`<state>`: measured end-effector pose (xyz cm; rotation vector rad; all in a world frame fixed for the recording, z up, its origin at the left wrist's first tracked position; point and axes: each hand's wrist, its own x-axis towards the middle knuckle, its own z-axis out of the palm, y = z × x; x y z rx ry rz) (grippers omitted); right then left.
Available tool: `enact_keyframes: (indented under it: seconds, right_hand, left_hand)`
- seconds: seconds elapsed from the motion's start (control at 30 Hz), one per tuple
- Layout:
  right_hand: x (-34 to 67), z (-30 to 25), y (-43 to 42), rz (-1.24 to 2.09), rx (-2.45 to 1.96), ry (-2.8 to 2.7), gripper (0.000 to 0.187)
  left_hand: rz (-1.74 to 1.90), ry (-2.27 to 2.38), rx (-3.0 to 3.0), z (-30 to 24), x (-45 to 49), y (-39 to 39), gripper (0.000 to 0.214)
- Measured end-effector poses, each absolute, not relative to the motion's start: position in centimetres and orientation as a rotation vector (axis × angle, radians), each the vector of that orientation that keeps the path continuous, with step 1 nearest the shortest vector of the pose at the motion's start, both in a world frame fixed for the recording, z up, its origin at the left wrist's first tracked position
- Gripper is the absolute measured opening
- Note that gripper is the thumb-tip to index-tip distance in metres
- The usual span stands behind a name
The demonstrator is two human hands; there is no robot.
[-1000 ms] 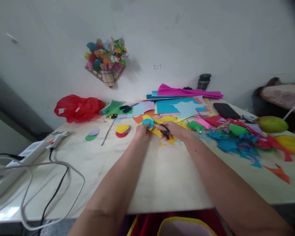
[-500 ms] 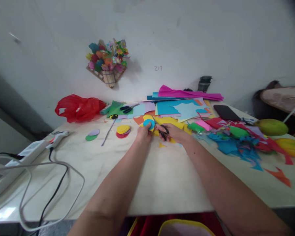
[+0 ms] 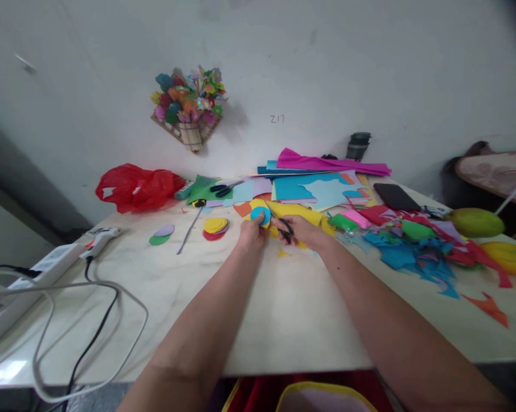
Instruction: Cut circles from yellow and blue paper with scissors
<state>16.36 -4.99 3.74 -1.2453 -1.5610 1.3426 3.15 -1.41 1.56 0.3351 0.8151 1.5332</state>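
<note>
Pale worktop (image 3: 283,309), coloured sheets (image 3: 313,186) heaped along its far edge. Just before that heap, the left hand (image 3: 251,232) pinches the blue disc (image 3: 259,216) against yellow paper (image 3: 303,213), seemingly to steady it. The right hand (image 3: 304,232) grips black scissors (image 3: 283,226), blades at the disc's rim.

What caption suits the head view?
Left hand holds a blue disc; right hand holds scissors over a paper-strewn table.
</note>
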Motion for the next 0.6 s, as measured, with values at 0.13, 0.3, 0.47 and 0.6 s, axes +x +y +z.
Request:
enact_keyframes:
  seconds: [0.13, 0.3, 0.47, 0.6]
  right_hand:
    - [16.16, 4.05, -5.22, 1.327, -1.281, -1.565, 0.03]
    - [16.02, 4.08, -5.27, 1.315, -1.296, -1.559, 0.03]
    - [15.92, 3.89, -5.15, 1.301, -1.3, -1.556, 0.028]
    - [15.93, 3.84, -5.12, 1.301, -1.301, -1.559, 0.026]
  left_hand:
    - [1.529, 0.816, 0.357, 1.35, 3.05, -1.26, 0.016]
    - [1.551, 0.821, 0.364, 1.34, 3.05, -1.2, 0.016]
    - [1.585, 0.803, 0.362, 1.12, 3.12, -1.03, 0.017]
    - [1.591, 0.789, 0.38, 0.79, 3.06, -0.82, 0.017]
